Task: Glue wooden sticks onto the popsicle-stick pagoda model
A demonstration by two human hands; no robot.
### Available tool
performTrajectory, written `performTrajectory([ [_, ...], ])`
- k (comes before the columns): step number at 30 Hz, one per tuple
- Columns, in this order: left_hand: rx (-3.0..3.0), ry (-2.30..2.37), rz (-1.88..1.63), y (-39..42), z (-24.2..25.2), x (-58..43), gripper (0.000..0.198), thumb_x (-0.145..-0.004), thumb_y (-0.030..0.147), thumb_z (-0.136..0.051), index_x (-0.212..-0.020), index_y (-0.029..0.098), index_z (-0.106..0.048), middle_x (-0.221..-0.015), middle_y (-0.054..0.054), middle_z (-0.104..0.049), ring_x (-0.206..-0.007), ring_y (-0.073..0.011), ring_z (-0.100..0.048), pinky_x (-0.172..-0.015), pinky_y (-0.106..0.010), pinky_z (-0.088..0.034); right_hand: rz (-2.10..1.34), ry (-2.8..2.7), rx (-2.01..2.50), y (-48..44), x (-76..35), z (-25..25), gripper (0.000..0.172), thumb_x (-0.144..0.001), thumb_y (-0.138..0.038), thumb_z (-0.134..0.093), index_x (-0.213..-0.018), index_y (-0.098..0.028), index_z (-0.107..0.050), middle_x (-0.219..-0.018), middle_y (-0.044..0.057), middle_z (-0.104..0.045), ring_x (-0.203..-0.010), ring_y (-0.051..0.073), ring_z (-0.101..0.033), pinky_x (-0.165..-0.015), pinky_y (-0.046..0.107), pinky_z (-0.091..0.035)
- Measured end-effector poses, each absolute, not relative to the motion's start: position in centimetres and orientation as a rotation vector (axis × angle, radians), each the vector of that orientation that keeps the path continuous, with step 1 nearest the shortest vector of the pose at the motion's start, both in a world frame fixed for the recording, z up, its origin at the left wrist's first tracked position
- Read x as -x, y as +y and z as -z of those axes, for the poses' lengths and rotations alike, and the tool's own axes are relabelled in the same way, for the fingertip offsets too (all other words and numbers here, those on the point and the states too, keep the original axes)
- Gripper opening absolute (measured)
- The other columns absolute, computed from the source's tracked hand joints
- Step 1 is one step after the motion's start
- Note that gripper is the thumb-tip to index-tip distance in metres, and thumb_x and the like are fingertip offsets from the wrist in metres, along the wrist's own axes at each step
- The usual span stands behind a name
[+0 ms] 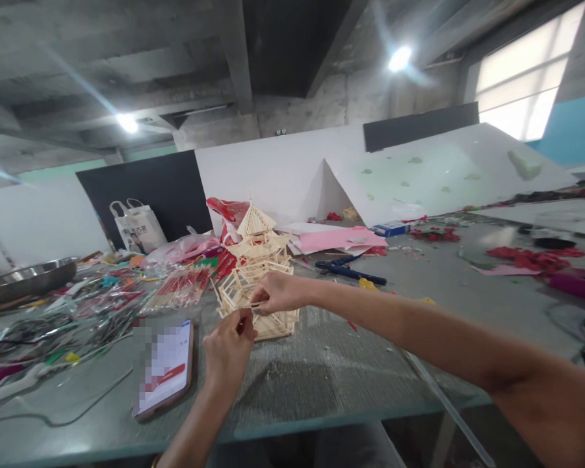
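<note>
A tiered pagoda model (257, 244) built of thin pale wooden sticks stands upright on the table, its pointed roof at the top. My right hand (277, 292) reaches across the front of its lower tiers, fingertips pinched on what looks like a thin wooden stick (256, 304). Just below and to the left, my left hand (230, 341) is closed in a pinch close to the model's base. What lies between the left fingertips is too small to make out. The two hands' fingertips nearly meet, and they hide part of the model's lower front.
A phone (168, 370) lies left of my left hand. Blue-handled pliers (351, 268) rest behind my right forearm. Bagged sticks (180, 286), cables, a metal bowl (29, 279) and a white tote bag (139, 227) crowd the left. Pink paper (341, 239) lies behind.
</note>
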State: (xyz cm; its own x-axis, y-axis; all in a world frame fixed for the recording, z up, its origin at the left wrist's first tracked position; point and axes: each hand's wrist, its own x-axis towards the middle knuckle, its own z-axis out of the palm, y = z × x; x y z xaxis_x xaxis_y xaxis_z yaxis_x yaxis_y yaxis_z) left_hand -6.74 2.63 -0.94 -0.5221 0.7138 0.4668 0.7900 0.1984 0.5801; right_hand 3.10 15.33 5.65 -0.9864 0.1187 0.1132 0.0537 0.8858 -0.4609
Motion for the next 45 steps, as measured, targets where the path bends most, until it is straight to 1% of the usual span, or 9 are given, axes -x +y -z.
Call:
performTrajectory([
  [4,1.468,-2.383,1.249,2.57,0.92,6.64,0.022,-0.081,0.028,-0.045,-0.087,0.021,-0.064,-0.069,-0.002,-0.071,-0.071,-0.0179,-0.066,-0.061,-0.026,-0.043,-0.704,-2.917,0.154,15.29,-3.15,-5.77,0.018,-0.066,-0.008,-0.053,-0.077,-0.009,-0.067,-0.055,-0.006,-0.049,-0.051,0.004,-0.039,-0.046,0.014,-0.027],
  [12,1.471,-2.341,1.255,2.66,1.07,6.58,0.019,-0.079,0.026,-0.045,-0.081,0.021,-0.063,-0.069,-0.001,-0.071,-0.071,-0.0175,-0.066,-0.060,-0.025,-0.042,-0.716,-2.917,0.147,15.19,-3.15,-5.76,0.016,-0.065,-0.005,-0.053,-0.074,-0.009,-0.067,-0.055,-0.006,-0.050,-0.052,0.004,-0.041,-0.047,0.014,-0.028],
  [19,1.463,-2.323,1.250,2.66,1.34,6.67,0.018,-0.079,0.028,-0.045,-0.080,0.022,-0.063,-0.071,-0.001,-0.070,-0.072,-0.0173,-0.065,-0.061,-0.025,-0.041,-0.739,-2.919,0.123,15.44,-3.07,-5.57,0.019,-0.066,-0.005,-0.053,-0.077,-0.009,-0.067,-0.055,-0.006,-0.051,-0.053,0.004,-0.042,-0.047,0.013,-0.028],
  [25,1.467,-2.371,1.298,2.73,1.07,6.57,0.019,-0.078,0.030,-0.045,-0.079,0.022,-0.063,-0.068,-0.001,-0.071,-0.071,-0.0187,-0.066,-0.061,-0.026,-0.042,-0.734,-2.914,0.136,15.43,-3.10,-5.64,0.021,-0.065,-0.005,-0.054,-0.080,-0.009,-0.068,-0.053,-0.006,-0.049,-0.050,0.004,-0.039,-0.046,0.014,-0.027],
  [28,1.458,-2.408,1.388,2.72,0.78,6.49,0.021,-0.078,0.031,-0.045,-0.080,0.022,-0.064,-0.065,-0.001,-0.071,-0.069,-0.0187,-0.067,-0.062,-0.027,-0.043,-0.745,-2.915,0.135,15.33,-3.21,-5.77,0.021,-0.065,-0.005,-0.054,-0.079,-0.010,-0.068,-0.051,-0.007,-0.048,-0.050,0.004,-0.039,-0.046,0.014,-0.027],
  [32,1.430,-2.443,1.444,2.69,0.60,6.44,0.021,-0.077,0.031,-0.045,-0.080,0.022,-0.064,-0.061,0.001,-0.070,-0.061,-0.0174,-0.067,-0.063,-0.026,-0.043,-0.748,-2.916,0.112,15.55,-3.11,-5.63,0.020,-0.064,-0.004,-0.054,-0.077,-0.009,-0.069,-0.053,-0.006,-0.049,-0.052,0.005,-0.042,-0.047,0.014,-0.028],
  [40,1.424,-2.401,1.362,2.80,1.07,6.47,0.021,-0.076,0.034,-0.047,-0.081,0.024,-0.064,-0.066,0.000,-0.071,-0.074,-0.0201,-0.067,-0.065,-0.027,-0.042,-0.739,-2.913,0.117,15.94,-2.80,-5.23,0.023,-0.064,-0.005,-0.053,-0.081,-0.009,-0.069,-0.054,-0.005,-0.053,-0.051,0.005,-0.044,-0.046,0.014,-0.029],
  [45,1.436,-2.406,1.371,2.86,1.06,6.39,0.021,-0.076,0.032,-0.046,-0.081,0.023,-0.064,-0.069,-0.002,-0.071,-0.074,-0.0195,-0.067,-0.066,-0.027,-0.042,-0.677,-2.917,0.130,15.88,-2.86,-5.38,0.023,-0.065,-0.005,-0.054,-0.083,-0.008,-0.069,-0.056,-0.004,-0.054,-0.053,0.005,-0.046,-0.047,0.014,-0.031],
])
